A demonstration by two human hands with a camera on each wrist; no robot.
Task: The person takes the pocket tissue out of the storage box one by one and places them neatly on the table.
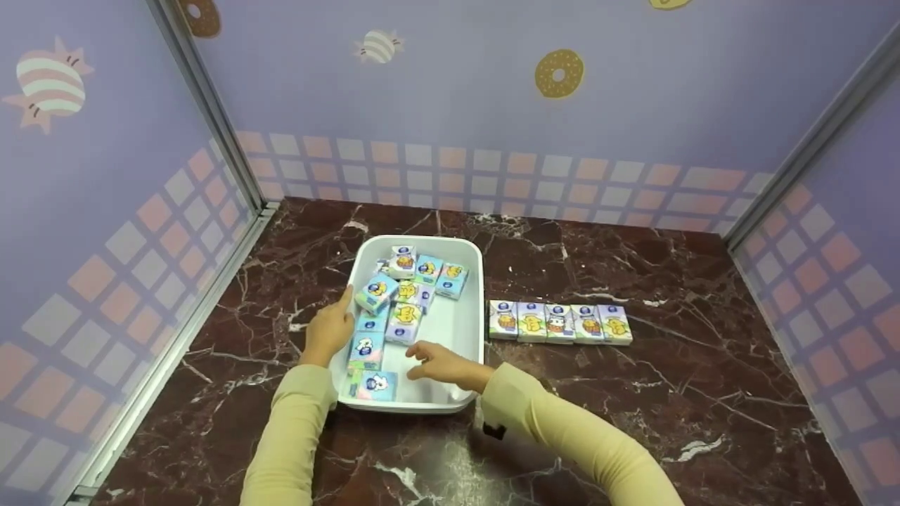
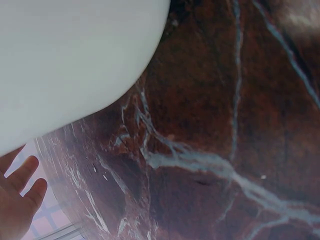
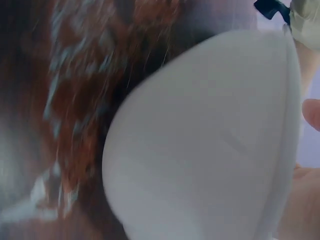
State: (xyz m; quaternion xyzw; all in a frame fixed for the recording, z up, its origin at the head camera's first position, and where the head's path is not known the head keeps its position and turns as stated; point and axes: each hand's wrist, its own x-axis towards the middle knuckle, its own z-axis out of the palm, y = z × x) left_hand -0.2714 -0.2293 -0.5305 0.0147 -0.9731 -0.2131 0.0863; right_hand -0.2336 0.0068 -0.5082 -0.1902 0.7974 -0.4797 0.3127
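A white plastic bin (image 1: 453, 323) holds several small cartoon-printed packets that look like pocket tissue packs, mostly along its left side and far end. My left hand (image 1: 329, 330) rests against the bin's left rim, and in the left wrist view its fingers (image 2: 24, 175) spread beside the wall. Over the near half of the bin floor hovers my right hand (image 1: 443, 365), fingers loosely bent with nothing visible between them. Nearest to it are a purple-and-white tissue pack (image 1: 403, 323) and a blue one (image 1: 378, 386) in the near left corner.
To the right of the bin, a straight row of several tissue packs (image 1: 560, 323) lies side by side on the dark red marbled table (image 1: 675, 393). Purple printed panels (image 1: 464, 91) enclose the table at the back and both sides.
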